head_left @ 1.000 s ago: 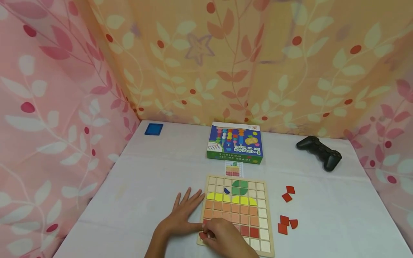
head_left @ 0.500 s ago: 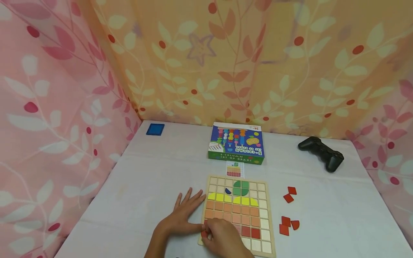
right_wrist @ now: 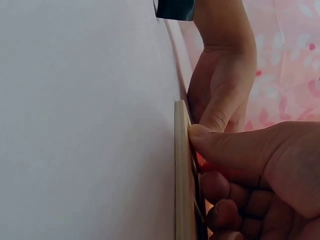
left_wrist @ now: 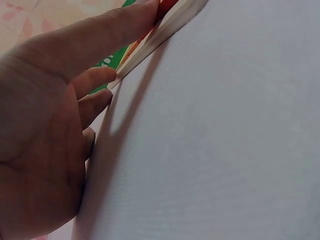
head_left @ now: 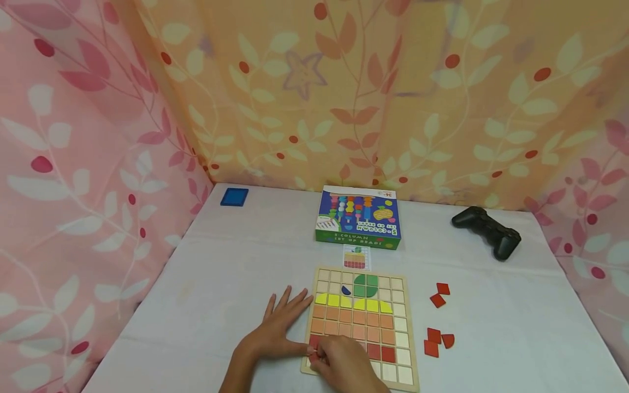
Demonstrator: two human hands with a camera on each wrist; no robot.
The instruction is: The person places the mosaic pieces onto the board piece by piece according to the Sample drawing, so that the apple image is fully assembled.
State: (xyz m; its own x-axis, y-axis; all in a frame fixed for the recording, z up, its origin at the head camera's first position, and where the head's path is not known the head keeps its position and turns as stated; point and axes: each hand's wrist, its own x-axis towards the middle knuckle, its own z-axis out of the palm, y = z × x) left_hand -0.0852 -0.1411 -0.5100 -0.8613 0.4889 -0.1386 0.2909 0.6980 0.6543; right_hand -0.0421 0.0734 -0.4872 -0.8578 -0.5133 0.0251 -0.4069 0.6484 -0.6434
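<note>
A wooden grid board (head_left: 403,357) holds rows of yellow, orange and red tiles, plus green pieces and a dark blue piece (head_left: 346,291) near its top. My right hand (head_left: 344,361) is over the lower left of the board, thumb and forefinger pinching a red tile (head_left: 313,357) close to the second-lowest row. The left hand (head_left: 275,332) lies spread at the board's left side, its thumb reaching the rim beside that tile. In the right wrist view, my right thumb is close over the board's edge (right_wrist: 181,175). The right hand covers part of the lower rows.
Loose red tiles (head_left: 431,349) lie right of the board in two groups. Above it are a small pattern card (head_left: 362,257) and a bead-set box (head_left: 358,218). A black game controller (head_left: 486,232) sits at the back right, a blue square (head_left: 233,197) at the back left.
The red tile and my right fingertips have shifted slightly at the board's lower left, and the tile shows at a different tilt. My left hand has stayed in place.
</note>
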